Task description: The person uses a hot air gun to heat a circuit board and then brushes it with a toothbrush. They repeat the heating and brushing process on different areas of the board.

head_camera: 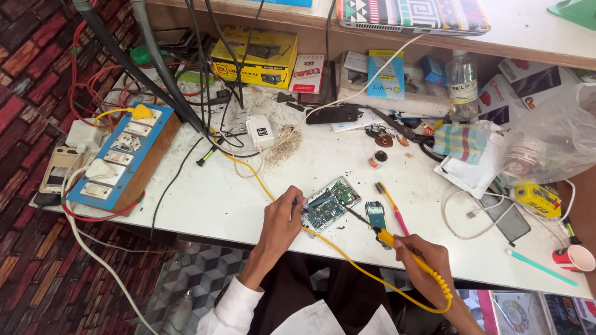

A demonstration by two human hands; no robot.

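Head view: the left hand [280, 218] rests on the white table [211, 198], its fingers [298, 200] curled down onto the near-left corner of an opened phone [329, 203] with its green circuit board showing. They press on the phone's edge rather than wrap around it, and they look closed to a light pinch; something small and blue shows at the fingertips, too small to name. The right hand [422, 257] has its fingers closed tight around the yellow-handled soldering iron [379, 234], held like a pen, with the dark tip reaching onto the right side of the board. The iron's yellow cable [347, 263] loops under the phone and back past the right wrist.

Doing this well, as I judge it, means keeping the left hand firm so the phone cannot slide, touching the tip to only 1 joint briefly, and keeping the cable slack so it does not tug the iron.

Just right of the phone lies a small blue circuit board [375, 214], then a brush with a pink and yellow handle [392, 209]. A solder reel [377, 159] sits further back, and a blue switchboard [121, 158] lies at the table's left end.
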